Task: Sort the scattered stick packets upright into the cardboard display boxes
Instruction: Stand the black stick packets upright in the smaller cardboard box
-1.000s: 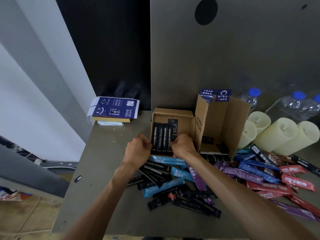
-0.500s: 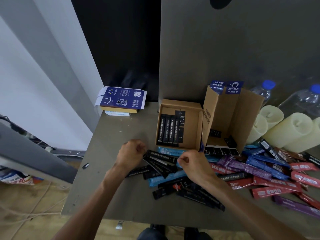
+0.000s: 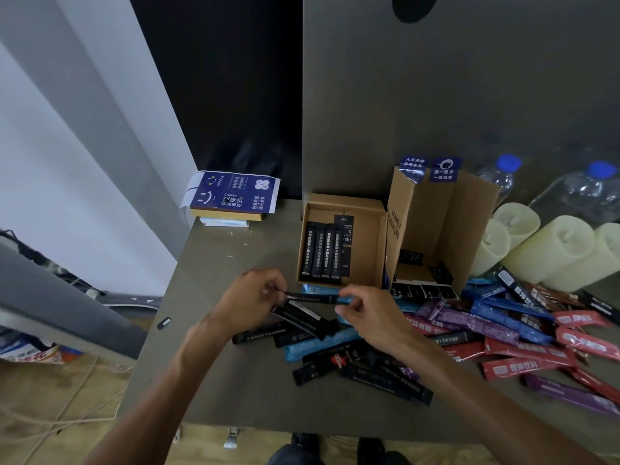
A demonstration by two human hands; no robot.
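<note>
We see the counter narrow toward the far side. Its left edge slants from beside our left forearm up to a blue printed stack at the far left corner, and its front edge runs just below the loose black packets. Bare room lies on the left, between that slanting edge and our hands, and in a strip along the front edge. The right half is covered by a heap of red, purple and blue packets that reaches the candles and water bottles at the back. A grey panel closes the far side right behind the boxes. Our left hand has a narrow grip, pinching the left end of one black packet. The packet is held just in front of the small box, its long axis level and running left to right. Our right hand curls thumb and forefinger about the packet's right end; we cannot tell whether that grip presses it. A second black packet slants just beneath, at the left fingers. In the small box four black packets sit side by side toward its left wall, long axes pointing away from us. The tall box stands just beside its right wall, open toward us.
</note>
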